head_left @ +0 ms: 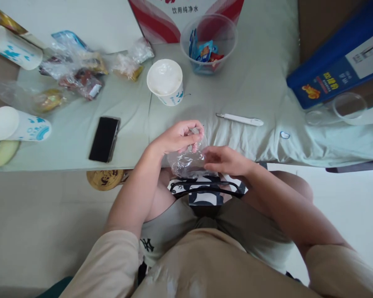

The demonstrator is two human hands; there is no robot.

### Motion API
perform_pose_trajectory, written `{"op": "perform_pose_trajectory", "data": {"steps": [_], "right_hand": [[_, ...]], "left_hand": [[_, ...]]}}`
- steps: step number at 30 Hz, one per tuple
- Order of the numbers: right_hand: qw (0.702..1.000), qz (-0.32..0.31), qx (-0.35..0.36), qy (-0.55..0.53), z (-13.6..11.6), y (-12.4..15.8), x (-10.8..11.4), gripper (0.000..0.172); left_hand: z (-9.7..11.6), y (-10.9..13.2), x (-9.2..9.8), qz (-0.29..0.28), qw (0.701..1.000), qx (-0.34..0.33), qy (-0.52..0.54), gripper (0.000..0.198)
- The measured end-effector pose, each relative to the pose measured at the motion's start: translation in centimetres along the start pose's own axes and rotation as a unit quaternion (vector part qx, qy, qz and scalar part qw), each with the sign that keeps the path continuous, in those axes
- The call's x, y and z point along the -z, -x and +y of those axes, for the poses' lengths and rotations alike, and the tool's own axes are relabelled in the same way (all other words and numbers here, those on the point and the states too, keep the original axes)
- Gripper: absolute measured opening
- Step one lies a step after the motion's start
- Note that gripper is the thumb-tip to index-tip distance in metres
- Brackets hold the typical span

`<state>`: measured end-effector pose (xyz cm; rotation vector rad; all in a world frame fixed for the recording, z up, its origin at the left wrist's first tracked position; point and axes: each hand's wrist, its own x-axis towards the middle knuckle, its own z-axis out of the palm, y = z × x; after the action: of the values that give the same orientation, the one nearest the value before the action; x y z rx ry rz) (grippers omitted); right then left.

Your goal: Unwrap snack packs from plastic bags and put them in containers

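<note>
A crinkled clear plastic bag [186, 164] hangs at the table's front edge, above my lap. My left hand [185, 136] is closed on the upper part of it, fingers curled and thumb pressed in. At the bag's right side my right hand [225, 160] has its fingers bent together on the edge of the plastic. Beyond the hands stands a white paper cup [165, 78] with a blue print. A white-handled craft knife [240, 119] lies to the right of the cup, its blade pointing left.
A black phone [104, 139] lies left of my hands. Bagged snacks [77, 72] and tipped paper cups [18, 124] fill the left side. Behind stands a clear tub [209, 68] with small packets. A blue box [326, 74] and a clear plastic cup [349, 106] are at right.
</note>
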<state>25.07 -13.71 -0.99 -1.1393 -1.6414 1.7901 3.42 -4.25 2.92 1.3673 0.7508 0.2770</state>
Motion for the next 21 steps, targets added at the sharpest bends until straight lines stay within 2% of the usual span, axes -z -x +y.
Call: {"op": "perform_pose_trajectory", "data": {"steps": [1, 3, 6, 8, 9, 10, 12, 14, 15, 18, 21], "right_hand": [[1.0, -0.002, 0.0, 0.004, -0.2, 0.1, -0.2, 0.025], [1.0, -0.001, 0.008, -0.018, -0.6, 0.5, -0.3, 0.024], [0.996, 0.022, 0.021, -0.084, -0.9, 0.8, 0.2, 0.027], [0.989, 0.084, 0.037, -0.116, -1.0, 0.7, 0.6, 0.028], [0.982, 0.13, 0.047, -0.128, -0.9, 0.6, 0.7, 0.029], [0.973, 0.179, 0.056, -0.137, -0.9, 0.4, 0.9, 0.029], [0.951, 0.271, 0.063, -0.133, -0.7, 0.0, 1.2, 0.029], [0.933, 0.341, 0.06, -0.092, -0.3, -0.2, 1.5, 0.027], [0.925, 0.368, 0.062, -0.067, -0.1, -0.2, 1.7, 0.025], [0.916, 0.392, 0.084, -0.019, 0.7, -0.1, 2.0, 0.023], [0.925, 0.371, 0.075, -0.001, 1.4, -0.1, 2.0, 0.03]], "left_hand": [[-0.1, 0.0, 0.1, -0.005, 1.0, -0.002, 0.01, 0.034], [-0.2, 0.1, 0.3, -0.008, 0.999, -0.002, 0.046, 0.048], [-0.4, -0.2, 0.4, 0.05, 0.981, -0.025, 0.184, 0.063], [-0.7, -0.7, 0.0, 0.104, 0.945, -0.05, 0.307, 0.069], [-0.9, -1.0, -0.3, 0.113, 0.927, -0.058, 0.352, 0.075], [-1.1, -1.4, -0.6, 0.102, 0.919, -0.061, 0.377, 0.081], [-1.8, -2.0, -1.4, 0.037, 0.931, -0.049, 0.361, 0.087], [-2.6, -2.5, -2.1, -0.011, 0.956, -0.03, 0.292, 0.081], [-3.0, -2.7, -2.4, -0.009, 0.966, -0.021, 0.256, 0.074], [-3.9, -3.1, -3.1, 0.075, 0.977, -0.031, 0.198, 0.043], [-4.2, -3.4, -3.1, 0.13, 0.969, -0.059, 0.204, 0.032]]}}
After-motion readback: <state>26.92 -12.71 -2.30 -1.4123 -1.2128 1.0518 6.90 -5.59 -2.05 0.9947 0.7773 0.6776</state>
